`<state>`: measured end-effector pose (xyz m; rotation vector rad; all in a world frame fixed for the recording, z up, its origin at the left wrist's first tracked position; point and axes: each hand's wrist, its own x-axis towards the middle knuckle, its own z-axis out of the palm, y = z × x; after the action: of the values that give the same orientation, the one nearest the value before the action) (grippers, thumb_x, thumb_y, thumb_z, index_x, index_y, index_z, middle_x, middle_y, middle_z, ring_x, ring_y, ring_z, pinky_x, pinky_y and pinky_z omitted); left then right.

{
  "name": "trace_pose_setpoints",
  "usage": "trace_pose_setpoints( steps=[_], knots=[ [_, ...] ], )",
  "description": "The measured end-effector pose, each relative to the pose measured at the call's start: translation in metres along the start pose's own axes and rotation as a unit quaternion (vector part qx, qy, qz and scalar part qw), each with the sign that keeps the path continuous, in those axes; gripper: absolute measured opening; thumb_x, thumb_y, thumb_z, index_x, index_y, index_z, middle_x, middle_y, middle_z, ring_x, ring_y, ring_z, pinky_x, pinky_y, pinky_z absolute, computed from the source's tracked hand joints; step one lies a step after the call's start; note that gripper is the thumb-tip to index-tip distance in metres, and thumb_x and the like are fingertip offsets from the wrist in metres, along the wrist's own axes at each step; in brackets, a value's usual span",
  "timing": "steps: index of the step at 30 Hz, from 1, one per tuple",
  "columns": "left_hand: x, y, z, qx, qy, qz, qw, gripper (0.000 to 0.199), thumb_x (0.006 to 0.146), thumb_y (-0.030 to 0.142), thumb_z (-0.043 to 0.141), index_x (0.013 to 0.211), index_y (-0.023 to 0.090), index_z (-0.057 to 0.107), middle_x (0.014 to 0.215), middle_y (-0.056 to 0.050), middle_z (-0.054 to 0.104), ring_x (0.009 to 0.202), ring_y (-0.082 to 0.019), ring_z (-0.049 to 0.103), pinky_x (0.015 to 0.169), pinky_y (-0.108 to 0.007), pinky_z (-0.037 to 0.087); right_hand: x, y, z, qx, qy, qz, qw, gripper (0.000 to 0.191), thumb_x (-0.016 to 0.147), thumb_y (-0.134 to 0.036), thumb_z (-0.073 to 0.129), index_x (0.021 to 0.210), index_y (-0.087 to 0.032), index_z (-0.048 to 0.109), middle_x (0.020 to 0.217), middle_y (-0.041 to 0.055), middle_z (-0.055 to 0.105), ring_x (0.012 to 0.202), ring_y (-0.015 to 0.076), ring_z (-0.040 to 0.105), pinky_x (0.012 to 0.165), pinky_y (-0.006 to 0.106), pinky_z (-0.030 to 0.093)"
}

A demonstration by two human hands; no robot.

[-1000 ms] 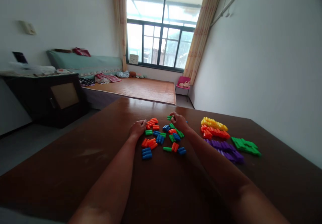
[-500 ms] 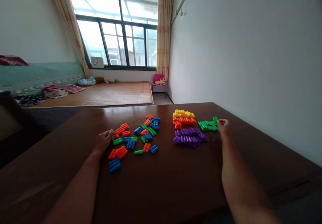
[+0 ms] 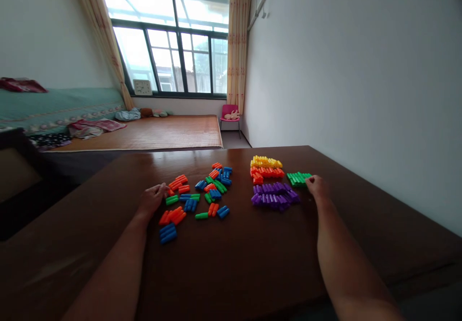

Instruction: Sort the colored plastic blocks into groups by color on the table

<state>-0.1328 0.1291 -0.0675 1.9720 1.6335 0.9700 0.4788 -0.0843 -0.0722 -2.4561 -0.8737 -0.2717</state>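
Observation:
My left hand (image 3: 154,199) rests at the left edge of a loose spread of small ribbed plastic toy blocks. Its fingers are closed at an orange block (image 3: 171,192), partly hidden by the fingertips. Just below that lies a green block (image 3: 172,199); orange blocks (image 3: 177,182) lie above. Over on the right, my right hand (image 3: 317,186) pinches a green block at the right end of a row of green blocks (image 3: 297,179). The fingers cover part of that end. Left of this row are purple blocks (image 3: 275,197), orange blocks (image 3: 267,172) and yellow blocks (image 3: 266,161), grouped by colour.
The dark brown table (image 3: 231,258) carries all the blocks. Blue blocks (image 3: 168,233) lie at the spread's near left. A white wall (image 3: 353,80) runs along the right. Beyond the table are a bed (image 3: 169,131) and a pink chair (image 3: 230,113).
My right hand has come down and slightly left, and the green block that stuck up above the row now lies low in it. My left hand stays by the orange block. The view shifted slightly.

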Motion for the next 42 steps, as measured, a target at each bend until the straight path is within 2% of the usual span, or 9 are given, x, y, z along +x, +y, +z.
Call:
trace_pose_setpoints(
  steps=[4, 7, 9, 11, 15, 20, 26, 33, 42],
  knots=[
    [-0.005, 0.007, 0.0, 0.007, 0.0, -0.011, 1.0, 0.051, 0.086, 0.056, 0.037, 0.08, 0.018, 0.071, 0.068, -0.003, 0.068, 0.064, -0.019, 0.061, 0.059, -0.027, 0.041, 0.0, -0.011, -0.005, 0.06, 0.082, -0.068, 0.992, 0.017, 0.08, -0.029, 0.054, 0.078, -0.017, 0.065, 0.08, 0.0097, 0.067, 0.067, 0.0196, 0.06, 0.069, 0.033, 0.047],
    [-0.005, 0.008, 0.001, 0.011, 0.001, -0.015, 1.0, 0.052, 0.087, 0.055, 0.036, 0.082, 0.018, 0.072, 0.069, -0.003, 0.069, 0.065, -0.018, 0.062, 0.061, -0.027, 0.041, -0.017, -0.054, -0.011, 0.133, 0.134, -0.159, 0.969, 0.025, 0.086, -0.032, 0.047, 0.092, -0.017, 0.066, 0.092, 0.0123, 0.067, 0.073, 0.02, 0.059, 0.075, 0.035, 0.048],
    [-0.005, 0.006, 0.003, 0.007, 0.003, -0.013, 1.0, 0.052, 0.088, 0.055, 0.036, 0.082, 0.019, 0.073, 0.07, -0.003, 0.07, 0.067, -0.018, 0.063, 0.062, -0.027, 0.042, -0.045, -0.099, -0.014, 0.187, 0.087, -0.236, 0.949, 0.028, 0.09, -0.035, 0.045, 0.099, -0.017, 0.066, 0.097, 0.0117, 0.068, 0.075, 0.0195, 0.06, 0.079, 0.035, 0.049],
    [-0.003, 0.003, 0.005, 0.001, 0.006, -0.014, 1.0, 0.051, 0.088, 0.055, 0.036, 0.083, 0.02, 0.073, 0.071, -0.003, 0.071, 0.069, -0.019, 0.064, 0.062, -0.027, 0.042, -0.081, -0.15, -0.012, 0.229, -0.036, -0.334, 0.914, 0.027, 0.091, -0.035, 0.046, 0.102, -0.019, 0.066, 0.101, 0.009, 0.068, 0.076, 0.0181, 0.062, 0.079, 0.033, 0.05],
    [-0.001, -0.002, 0.01, 0.02, 0.01, -0.027, 0.999, 0.05, 0.089, 0.054, 0.037, 0.083, 0.021, 0.074, 0.072, -0.003, 0.072, 0.07, -0.019, 0.063, 0.062, -0.028, 0.04, -0.139, -0.235, 0.005, 0.15, -0.23, -0.498, 0.823, 0.022, 0.091, -0.023, 0.049, 0.101, -0.021, 0.069, 0.108, 0.0069, 0.069, 0.096, 0.0193, 0.064, 0.088, 0.029, 0.047],
    [-0.002, 0.0, 0.01, 0.029, 0.008, -0.033, 0.999, 0.049, 0.091, 0.053, 0.036, 0.084, 0.023, 0.074, 0.075, -0.003, 0.073, 0.072, -0.02, 0.064, 0.063, -0.028, 0.039, -0.143, -0.289, 0.032, 0.047, -0.265, -0.473, 0.839, 0.023, 0.087, -0.021, 0.059, 0.108, -0.019, 0.068, 0.11, 0.0095, 0.069, 0.103, 0.0228, 0.063, 0.091, 0.03, 0.045],
    [-0.006, 0.006, 0.007, 0.035, 0.008, -0.039, 0.999, 0.047, 0.092, 0.052, 0.037, 0.084, 0.023, 0.074, 0.078, -0.004, 0.074, 0.074, -0.02, 0.065, 0.064, -0.028, 0.04, -0.128, -0.301, 0.048, 0.052, -0.304, -0.418, 0.855, 0.049, 0.062, -0.022, 0.081, 0.109, -0.016, 0.067, 0.104, 0.0093, 0.068, 0.095, 0.0241, 0.064, 0.081, 0.03, 0.051],
    [-0.003, 0.005, 0.008, 0.047, 0.004, -0.047, 0.998, 0.047, 0.092, 0.052, 0.037, 0.086, 0.024, 0.074, 0.081, -0.004, 0.075, 0.077, -0.021, 0.066, 0.064, -0.028, 0.04, -0.104, -0.28, 0.038, 0.131, -0.373, -0.368, 0.842, 0.02, 0.067, -0.016, 0.07, 0.087, -0.019, 0.072, 0.083, 0.0013, 0.071, 0.071, 0.0159, 0.065, 0.063, 0.024, 0.05],
    [-0.003, 0.007, 0.007, 0.044, 0.002, -0.056, 0.997, 0.046, 0.092, 0.051, 0.037, 0.086, 0.025, 0.075, 0.081, -0.004, 0.075, 0.077, -0.021, 0.066, 0.065, -0.029, 0.04, -0.113, -0.271, 0.049, 0.18, -0.189, -0.298, 0.918, 0.012, 0.083, -0.027, 0.058, 0.086, -0.018, 0.067, 0.08, 0.0031, 0.068, 0.072, 0.0149, 0.062, 0.066, 0.024, 0.047]
  ],
)
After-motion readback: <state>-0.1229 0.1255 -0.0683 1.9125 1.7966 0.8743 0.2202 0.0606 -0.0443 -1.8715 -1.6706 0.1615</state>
